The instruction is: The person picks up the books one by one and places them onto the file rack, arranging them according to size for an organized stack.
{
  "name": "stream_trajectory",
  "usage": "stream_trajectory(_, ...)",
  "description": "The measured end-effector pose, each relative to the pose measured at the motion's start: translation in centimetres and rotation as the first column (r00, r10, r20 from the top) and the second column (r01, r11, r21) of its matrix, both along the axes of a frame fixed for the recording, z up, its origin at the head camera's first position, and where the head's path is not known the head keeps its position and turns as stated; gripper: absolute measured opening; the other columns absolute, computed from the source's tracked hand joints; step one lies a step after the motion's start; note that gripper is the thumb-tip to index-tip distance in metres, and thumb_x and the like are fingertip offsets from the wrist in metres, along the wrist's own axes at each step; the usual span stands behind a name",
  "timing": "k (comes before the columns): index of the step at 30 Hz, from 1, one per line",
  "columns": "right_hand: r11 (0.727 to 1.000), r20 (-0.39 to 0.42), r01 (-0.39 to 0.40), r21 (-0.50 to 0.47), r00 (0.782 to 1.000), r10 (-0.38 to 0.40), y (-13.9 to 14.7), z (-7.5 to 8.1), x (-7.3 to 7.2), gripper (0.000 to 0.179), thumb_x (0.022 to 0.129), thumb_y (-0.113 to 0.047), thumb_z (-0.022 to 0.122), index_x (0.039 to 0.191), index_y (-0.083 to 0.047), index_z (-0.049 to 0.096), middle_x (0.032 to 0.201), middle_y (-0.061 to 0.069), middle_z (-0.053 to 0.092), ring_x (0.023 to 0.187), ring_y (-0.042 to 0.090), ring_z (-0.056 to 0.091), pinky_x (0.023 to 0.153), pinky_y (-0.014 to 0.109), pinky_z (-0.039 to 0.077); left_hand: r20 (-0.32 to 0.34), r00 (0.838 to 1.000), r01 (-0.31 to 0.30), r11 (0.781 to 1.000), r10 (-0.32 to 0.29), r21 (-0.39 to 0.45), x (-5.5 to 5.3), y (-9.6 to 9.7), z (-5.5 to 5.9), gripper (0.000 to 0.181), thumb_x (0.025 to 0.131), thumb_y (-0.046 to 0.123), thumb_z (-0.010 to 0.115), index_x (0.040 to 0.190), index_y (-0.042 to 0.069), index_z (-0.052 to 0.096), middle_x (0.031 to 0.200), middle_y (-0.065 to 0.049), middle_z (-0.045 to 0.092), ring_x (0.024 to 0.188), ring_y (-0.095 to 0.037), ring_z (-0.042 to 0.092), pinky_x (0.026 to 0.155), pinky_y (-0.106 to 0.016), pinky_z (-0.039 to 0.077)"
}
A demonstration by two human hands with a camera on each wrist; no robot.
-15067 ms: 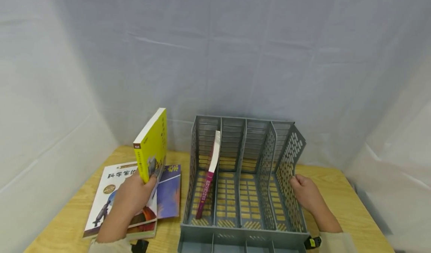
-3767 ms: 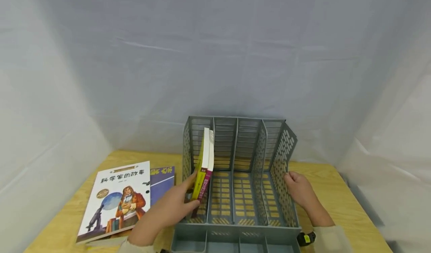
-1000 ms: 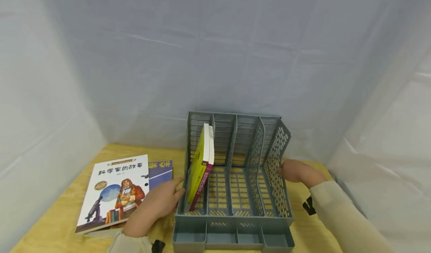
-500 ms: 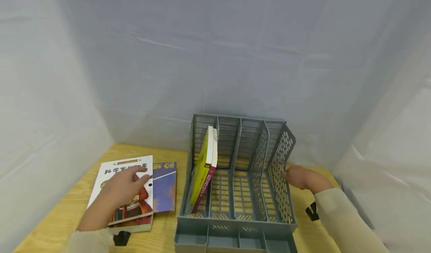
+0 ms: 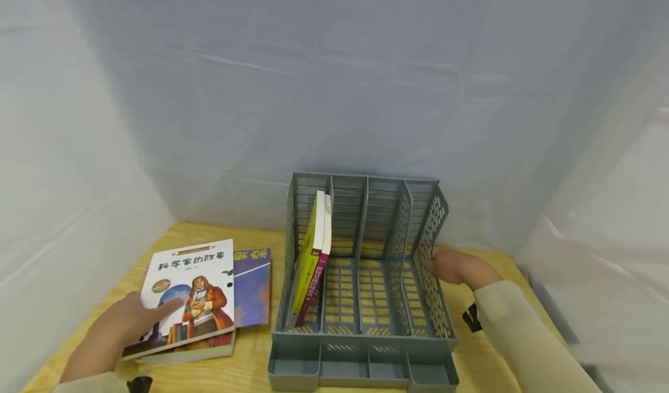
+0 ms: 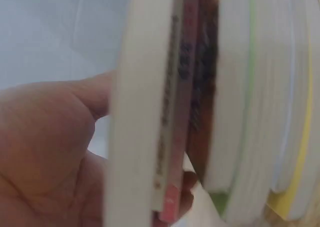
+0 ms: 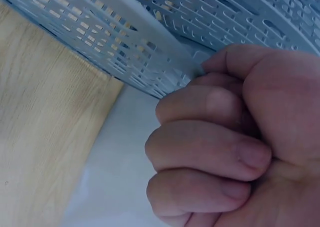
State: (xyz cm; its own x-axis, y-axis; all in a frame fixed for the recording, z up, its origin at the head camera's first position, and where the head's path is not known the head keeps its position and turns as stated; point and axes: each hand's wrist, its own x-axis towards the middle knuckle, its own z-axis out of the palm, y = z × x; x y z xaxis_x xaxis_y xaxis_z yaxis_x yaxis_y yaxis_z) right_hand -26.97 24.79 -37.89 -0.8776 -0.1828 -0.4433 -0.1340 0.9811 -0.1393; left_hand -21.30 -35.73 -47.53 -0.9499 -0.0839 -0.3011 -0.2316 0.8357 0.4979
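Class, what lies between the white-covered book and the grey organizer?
In the head view, the exposed part of the purple book, then a bare strip of wooden tabletop.

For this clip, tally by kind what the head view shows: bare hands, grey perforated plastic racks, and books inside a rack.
Bare hands: 2 (left hand, right hand)
Grey perforated plastic rack: 1
Books inside it: 2 (yellow-spined book, magenta-spined book)
Total: 5

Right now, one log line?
left hand: grips white book | right hand: pinches rack's right panel | yellow book, magenta book: leaning in leftmost slot
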Motion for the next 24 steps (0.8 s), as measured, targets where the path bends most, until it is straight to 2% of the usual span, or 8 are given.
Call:
stream_trajectory(2, 1.0, 0.011, 0.019, -0.025, 1.0, -0.019, 0.0, -0.1, 0.0, 0.053, 0.113, -0.026, 0.038, 0.149, 0.012, 0.044, 0.149, 0.034, 0.047, 0.13, 0.051, 0.052, 0.11, 0.062, 0.04, 0.024, 1.0, 0.006, 0.998, -0.008, 0.059, -0.2, -0.6, -0.6, 0.096, 0.094, 0.075, 0.052, 0.122, -0.017, 0.051, 0.089, -0.016, 0.06, 0.077, -0.026, 0.058, 0.068, -0.04, 0.047)
stream_trajectory(4, 0.998, 0.025, 0.034, -0.054, 0.999, -0.033, 0.2, -0.3, 0.0, 0.052, 0.113, -0.027, 0.037, 0.147, 0.01, 0.048, 0.119, 0.026, 0.065, 0.096, 0.038, 0.066, 0.095, 0.054, 0.05, 0.036, 0.999, 0.004, 0.994, -0.008, 0.107, -0.4, -1.0, -1.0, 0.097, 0.095, 0.073, 0.053, 0.125, -0.019, 0.049, 0.093, -0.018, 0.061, 0.081, -0.025, 0.058, 0.069, -0.038, 0.048)
stream_trajectory(7, 0.991, 0.048, 0.061, -0.115, 0.997, -0.055, 0.8, -0.5, 0.1, 0.049, 0.113, -0.029, 0.037, 0.143, 0.008, 0.051, 0.069, 0.006, 0.053, 0.053, 0.018, 0.039, 0.071, 0.041, 0.046, 0.04, 0.999, 0.0, 0.992, -0.005, 0.128, -0.7, -1.3, -1.6, 0.104, 0.095, 0.073, 0.054, 0.127, -0.026, 0.041, 0.102, -0.025, 0.062, 0.088, -0.028, 0.061, 0.074, -0.04, 0.053)
stream_trajectory(8, 0.989, 0.056, 0.07, -0.134, 0.996, -0.063, 0.9, -0.5, 0.1, 0.05, 0.113, -0.029, 0.037, 0.143, 0.008, 0.051, 0.063, 0.001, 0.043, 0.051, 0.014, 0.027, 0.067, 0.038, 0.042, 0.043, 0.999, -0.003, 0.991, -0.003, 0.136, -0.8, -1.4, -1.7, 0.105, 0.094, 0.072, 0.055, 0.127, -0.027, 0.04, 0.103, -0.027, 0.061, 0.089, -0.029, 0.06, 0.075, -0.041, 0.053)
stream_trajectory(11, 0.984, 0.062, 0.09, -0.156, 0.995, -0.082, 1.2, -0.3, 0.1, 0.049, 0.113, -0.033, 0.037, 0.128, 0.006, 0.062, 0.054, -0.004, 0.034, 0.047, 0.01, 0.02, 0.058, 0.033, 0.038, 0.035, 0.999, -0.001, 0.989, -0.004, 0.151, -0.9, -1.3, -1.9, 0.104, 0.096, 0.071, 0.054, 0.128, -0.026, 0.04, 0.107, -0.03, 0.06, 0.092, -0.03, 0.06, 0.077, -0.042, 0.054)
stream_trajectory(14, 0.982, 0.072, 0.115, -0.15, 0.992, -0.105, 1.2, 0.0, -0.1, 0.05, 0.112, -0.037, 0.036, 0.095, -0.004, 0.07, 0.052, -0.005, 0.033, 0.046, 0.009, 0.018, 0.052, 0.03, 0.031, 0.018, 1.0, -0.006, 0.986, 0.003, 0.164, -0.9, -1.2, -2.2, 0.099, 0.097, 0.07, 0.053, 0.129, -0.024, 0.042, 0.108, -0.029, 0.061, 0.093, -0.03, 0.061, 0.078, -0.043, 0.054)
stream_trajectory(17, 0.978, 0.088, 0.143, -0.153, 0.987, -0.13, 1.1, 0.0, -0.2, 0.054, 0.112, -0.04, 0.036, 0.067, -0.016, 0.055, 0.05, -0.006, 0.031, 0.046, 0.009, 0.017, 0.049, 0.029, 0.025, 0.001, 1.0, -0.013, 0.985, 0.013, 0.172, -0.8, -1.0, -2.3, 0.096, 0.097, 0.068, 0.054, 0.128, -0.022, 0.042, 0.108, -0.029, 0.061, 0.095, -0.03, 0.061, 0.079, -0.043, 0.053)
stream_trajectory(24, 0.964, 0.081, 0.161, -0.209, 0.986, -0.147, 1.5, -0.5, 0.1, 0.058, 0.112, -0.039, 0.037, 0.059, -0.019, 0.045, 0.049, -0.007, 0.03, 0.045, 0.009, 0.018, 0.053, 0.029, 0.033, -0.006, 1.0, -0.016, 0.983, 0.017, 0.182, -0.5, -0.9, -2.0, 0.093, 0.098, 0.067, 0.054, 0.126, -0.021, 0.046, 0.109, -0.03, 0.061, 0.094, -0.031, 0.061, 0.078, -0.045, 0.054)
